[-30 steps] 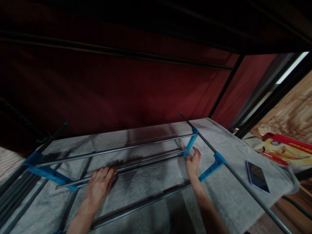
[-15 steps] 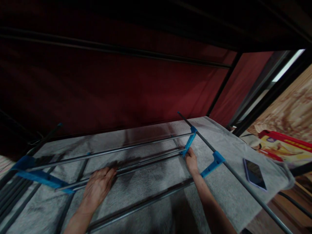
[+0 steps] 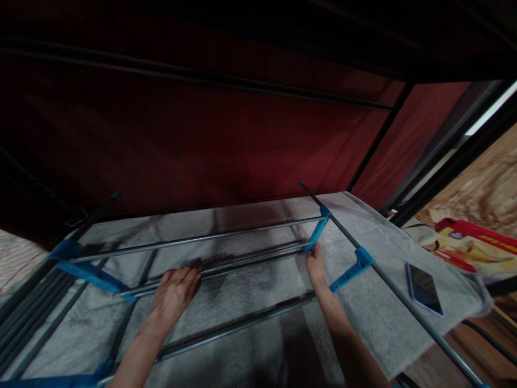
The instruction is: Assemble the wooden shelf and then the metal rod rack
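A frame of grey metal tubes joined by blue plastic connectors lies in front of me. My left hand (image 3: 175, 291) is closed over the middle metal tubes (image 3: 254, 263), close to the left blue connector (image 3: 95, 275). At their far right end, my right hand (image 3: 315, 267) grips the lower tip of a blue connector (image 3: 318, 231); its fingertips are partly hidden. Another blue connector (image 3: 351, 270) stands just right of that wrist, on a long side tube (image 3: 420, 320). One crossbar (image 3: 210, 236) runs beyond my hands and a nearer crossbar (image 3: 242, 321) passes below them.
Grey cloth (image 3: 383, 318) covers the surface. A phone (image 3: 425, 288) lies at the right, with a red and yellow package (image 3: 480, 245) beyond it. Several tubes (image 3: 34, 318) lie together at the left. Red fabric (image 3: 226, 151) and dark bars enclose the back.
The view has shifted slightly, bringing more of the left side and a lower left blue connector into sight. Both hands keep nearly the same places on the frame.
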